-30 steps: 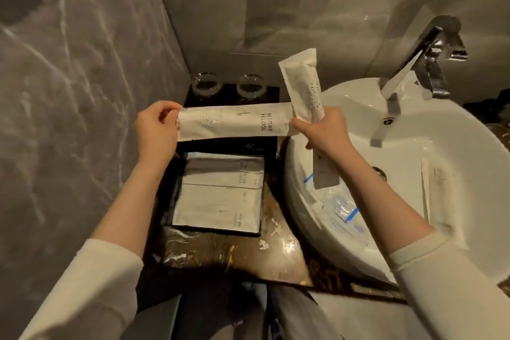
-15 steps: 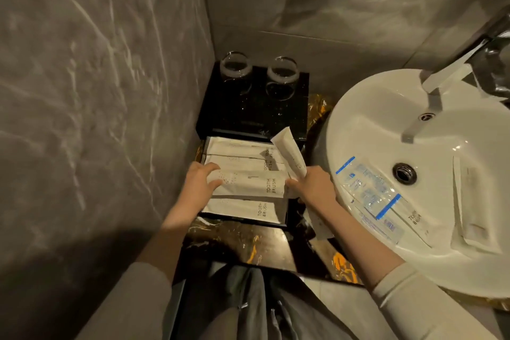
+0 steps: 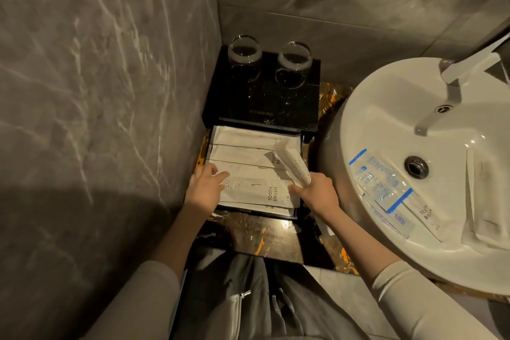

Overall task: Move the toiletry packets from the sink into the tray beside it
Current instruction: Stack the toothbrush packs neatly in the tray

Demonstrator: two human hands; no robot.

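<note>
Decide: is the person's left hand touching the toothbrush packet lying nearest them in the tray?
Touching. The head view shows the left hand with fingers resting flat on the toothbrush packet.

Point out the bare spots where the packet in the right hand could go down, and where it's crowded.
The tray is crowded: white toothbrush packets cover its floor, with the left hand resting on the nearest. The right hand grips another packet. Bare room: the dark countertop strip bordering the tray's near edge, and the sink's upper bowl around the drain.

Faucet (image 3: 469, 66) cut off (right edge), clear packets' (image 3: 386, 188) print unreadable
</note>
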